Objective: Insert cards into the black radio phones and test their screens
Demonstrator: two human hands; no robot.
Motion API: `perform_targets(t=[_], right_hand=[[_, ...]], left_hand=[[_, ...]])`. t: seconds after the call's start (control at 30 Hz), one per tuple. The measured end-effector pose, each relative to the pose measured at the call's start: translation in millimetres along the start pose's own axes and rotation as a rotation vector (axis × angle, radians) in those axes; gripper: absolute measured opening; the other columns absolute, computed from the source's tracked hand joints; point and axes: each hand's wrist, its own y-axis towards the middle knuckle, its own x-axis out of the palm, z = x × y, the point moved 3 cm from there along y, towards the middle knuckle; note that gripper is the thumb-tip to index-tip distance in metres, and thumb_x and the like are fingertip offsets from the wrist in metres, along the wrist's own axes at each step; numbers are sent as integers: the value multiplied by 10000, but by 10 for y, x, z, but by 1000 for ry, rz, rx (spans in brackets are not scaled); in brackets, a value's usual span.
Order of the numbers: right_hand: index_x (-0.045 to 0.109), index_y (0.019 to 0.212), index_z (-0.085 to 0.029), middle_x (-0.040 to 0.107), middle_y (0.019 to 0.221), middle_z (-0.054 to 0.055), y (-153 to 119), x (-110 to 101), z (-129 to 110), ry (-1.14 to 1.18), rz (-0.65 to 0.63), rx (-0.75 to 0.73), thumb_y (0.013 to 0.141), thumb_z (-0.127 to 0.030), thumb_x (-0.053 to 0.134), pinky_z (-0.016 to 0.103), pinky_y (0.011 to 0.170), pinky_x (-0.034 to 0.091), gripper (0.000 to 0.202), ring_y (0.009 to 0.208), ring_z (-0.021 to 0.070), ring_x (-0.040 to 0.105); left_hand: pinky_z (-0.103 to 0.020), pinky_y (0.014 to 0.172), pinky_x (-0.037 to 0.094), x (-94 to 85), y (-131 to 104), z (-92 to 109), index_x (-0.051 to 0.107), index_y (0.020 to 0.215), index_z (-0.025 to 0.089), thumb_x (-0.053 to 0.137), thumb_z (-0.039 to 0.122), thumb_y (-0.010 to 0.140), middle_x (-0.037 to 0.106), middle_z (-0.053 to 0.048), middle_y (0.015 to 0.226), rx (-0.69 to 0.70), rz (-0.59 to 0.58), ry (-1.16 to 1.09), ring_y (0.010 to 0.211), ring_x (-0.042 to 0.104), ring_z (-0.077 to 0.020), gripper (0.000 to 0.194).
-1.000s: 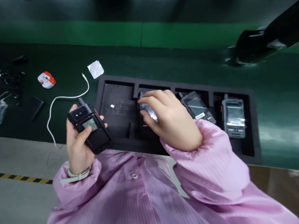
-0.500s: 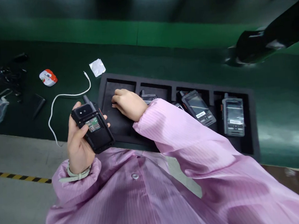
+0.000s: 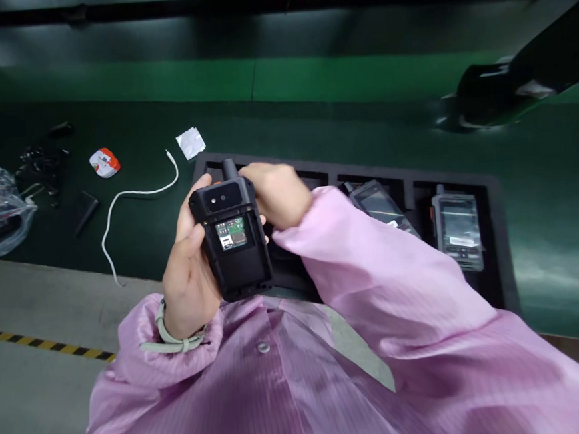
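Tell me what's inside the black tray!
A slanted device and a straighter device, both with screens. The left of the black tray is mostly covered by the held device, right hand and right sleeve; I can't tell what's there.

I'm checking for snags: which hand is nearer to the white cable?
Left. The left hand, holding the open-backed handset, is right of the white cable; the right hand is farther right, beside the handset's top.

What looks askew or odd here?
One grey rectangular handheld lies slanted in the black compartmented tray, unlike the straight-set far-right handheld. The black rectangular handheld in the left hand has its back open, baring a green circuit board. No spill or damage stands out.
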Motion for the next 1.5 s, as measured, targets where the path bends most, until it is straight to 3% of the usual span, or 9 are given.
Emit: perform_targets(t=[0.1, 0.2, 0.5, 0.7, 0.9, 1.0, 1.13, 1.3, 1.5], right_hand=[[719, 848, -175, 729, 753, 22, -293, -420, 206, 322, 302, 207, 896, -131, 635, 290, 677, 523, 107, 690, 164, 683], [714, 801, -201, 706, 677, -12, -638, -666, 297, 664, 448, 344, 881, -239, 726, 265, 550, 529, 89, 570, 130, 654], [699, 816, -209, 753, 728, -15, -1064, -547, 442, 1066, 543, 413, 919, -284, 748, 243, 508, 567, 136, 550, 105, 671], [746, 915, -247, 700, 765, -18, -1119, -567, 416, 846, 493, 440, 947, -250, 712, 283, 565, 559, 47, 625, 129, 656], [761, 932, -270, 718, 876, -7, -1095, -692, 316, 498, 431, 283, 940, -88, 634, 346, 701, 611, 222, 774, 173, 706], [762, 953, -285, 754, 910, -13, -1041, -784, 275, 352, 322, 175, 933, -50, 609, 347, 753, 635, 281, 835, 185, 731], [743, 1006, -246, 785, 939, -25, -952, -829, 235, 238, 178, 87, 954, -79, 634, 297, 798, 641, 207, 843, 148, 747], [736, 928, -269, 776, 889, -35, -902, -745, 231, 226, 226, 79, 958, -86, 630, 322, 779, 637, 213, 843, 166, 747], [727, 933, -162, 747, 906, 66, -944, -627, 230, 190, 316, -52, 959, -54, 585, 365, 805, 624, 181, 903, 201, 721]], left_hand=[[-596, 1107, 536, 101, 34, -96, 552, 1414, 306, 551, 405, 944, 740, -61, 1213, -70, -53, -8, 1343, 624, -367, 481], [-607, 1101, 535, 197, 113, -265, 543, 1419, 304, 539, 432, 959, 726, -66, 1248, -150, -86, -30, 1324, 635, -368, 478], [-521, 1133, 522, 384, 428, -779, 565, 1406, 287, 529, 449, 978, 721, -44, 1284, -408, -189, -105, 1348, 622, -330, 459], [-496, 1141, 518, 421, 469, -844, 522, 1459, 292, 449, 390, 1019, 730, -30, 1276, -453, -177, -124, 1382, 600, -301, 457], [-512, 1250, 405, 451, 467, -839, 568, 1389, 214, 462, 347, 1033, 723, -34, 1269, -409, -173, -129, 1461, 527, -280, 395], [-505, 1257, 412, 454, 470, -841, 626, 1306, 249, 438, 305, 1040, 747, 5, 1179, -425, -165, -117, 1443, 553, -254, 331], [-487, 1246, 424, 450, 481, -852, 652, 1277, 233, 412, 274, 1041, 732, 4, 1244, -435, -166, -117, 1533, 433, -262, 338], [-522, 1196, 463, 436, 502, -867, 640, 1301, 221, 301, 270, 1043, 627, 18, 1422, -441, -121, -135, 1571, 333, -323, 429], [-501, 1240, 396, 449, 523, -846, 574, 1349, 239, 253, 266, 1043, 592, 44, 1458, -403, -155, -10, 1589, 299, -269, 444]])
